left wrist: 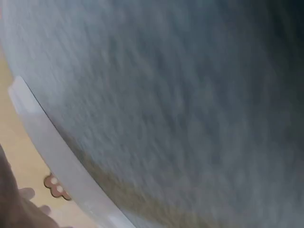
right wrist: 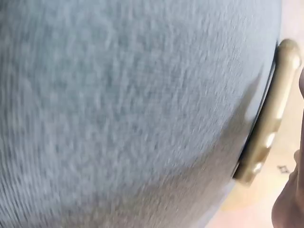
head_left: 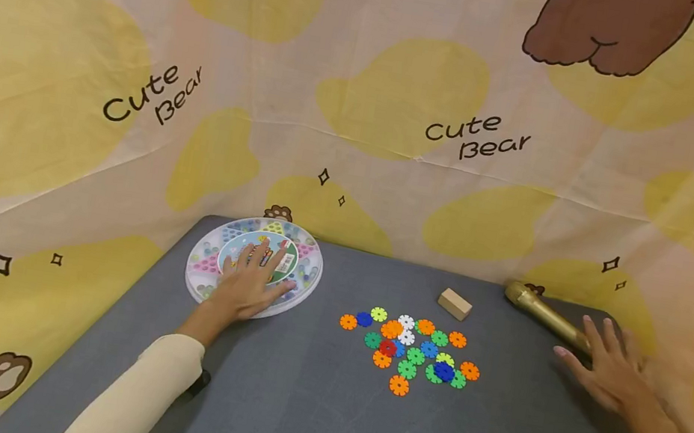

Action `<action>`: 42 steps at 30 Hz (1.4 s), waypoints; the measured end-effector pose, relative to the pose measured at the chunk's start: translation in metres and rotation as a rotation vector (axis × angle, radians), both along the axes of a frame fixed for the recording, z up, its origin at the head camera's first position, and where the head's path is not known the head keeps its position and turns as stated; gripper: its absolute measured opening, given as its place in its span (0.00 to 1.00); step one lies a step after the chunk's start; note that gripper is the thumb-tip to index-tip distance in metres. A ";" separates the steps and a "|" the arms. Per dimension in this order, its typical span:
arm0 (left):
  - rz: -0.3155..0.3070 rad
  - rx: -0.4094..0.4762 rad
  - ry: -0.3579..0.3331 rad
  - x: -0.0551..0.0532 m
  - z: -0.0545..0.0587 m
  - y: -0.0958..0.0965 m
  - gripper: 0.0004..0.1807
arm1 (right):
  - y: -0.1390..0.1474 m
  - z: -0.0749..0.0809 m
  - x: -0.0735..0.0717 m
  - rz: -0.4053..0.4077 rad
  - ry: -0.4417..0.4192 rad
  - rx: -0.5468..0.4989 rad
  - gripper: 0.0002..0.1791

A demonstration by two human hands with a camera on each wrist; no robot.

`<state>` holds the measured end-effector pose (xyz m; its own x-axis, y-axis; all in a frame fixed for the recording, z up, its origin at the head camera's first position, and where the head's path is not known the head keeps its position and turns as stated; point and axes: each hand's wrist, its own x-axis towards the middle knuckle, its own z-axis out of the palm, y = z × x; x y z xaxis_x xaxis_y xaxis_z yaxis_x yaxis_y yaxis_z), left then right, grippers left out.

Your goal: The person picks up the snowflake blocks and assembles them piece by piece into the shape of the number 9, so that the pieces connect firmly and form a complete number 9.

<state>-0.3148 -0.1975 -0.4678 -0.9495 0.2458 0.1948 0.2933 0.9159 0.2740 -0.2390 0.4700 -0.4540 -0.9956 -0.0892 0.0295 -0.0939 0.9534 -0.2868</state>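
My left hand [head_left: 248,284] rests with spread fingers on a round, clear-lidded case of colourful beads [head_left: 203,266], which has a printed label in its middle. The case's pale rim [left wrist: 61,156] shows in the left wrist view, with part of the left hand [left wrist: 23,209] above it. At the right, my right hand [head_left: 612,368] is spread over the handle end of a gold microphone [head_left: 545,316]; whether it touches cannot be told. In the right wrist view the microphone [right wrist: 270,109] lies on the table beside a sliver of the right hand [right wrist: 289,194].
Several colourful plastic snowflake discs [head_left: 416,356] lie scattered, some overlapping, mid-table. A small wooden block [head_left: 454,304] sits behind them. The grey table [head_left: 303,406] backs onto a patterned cloth [head_left: 381,86] that hangs behind it and along its sides.
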 end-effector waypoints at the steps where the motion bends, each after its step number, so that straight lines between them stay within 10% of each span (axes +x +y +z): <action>1: -0.022 0.015 0.017 0.001 0.000 0.003 0.45 | -0.004 0.001 0.000 0.003 0.009 0.001 0.54; 8: -0.190 0.165 0.085 0.019 0.010 0.036 0.40 | -0.042 0.002 -0.004 0.029 0.084 -0.010 0.55; 15: -0.285 0.321 0.006 0.041 0.020 0.071 0.34 | -0.085 -0.002 -0.003 0.114 0.082 -0.184 0.53; 31: -0.240 0.689 -0.214 0.054 0.008 0.102 0.27 | -0.138 -0.003 0.011 0.221 -0.056 -0.431 0.35; 42: -0.207 0.648 -0.310 0.044 -0.006 0.109 0.23 | -0.142 -0.009 0.012 0.288 -0.074 -0.466 0.27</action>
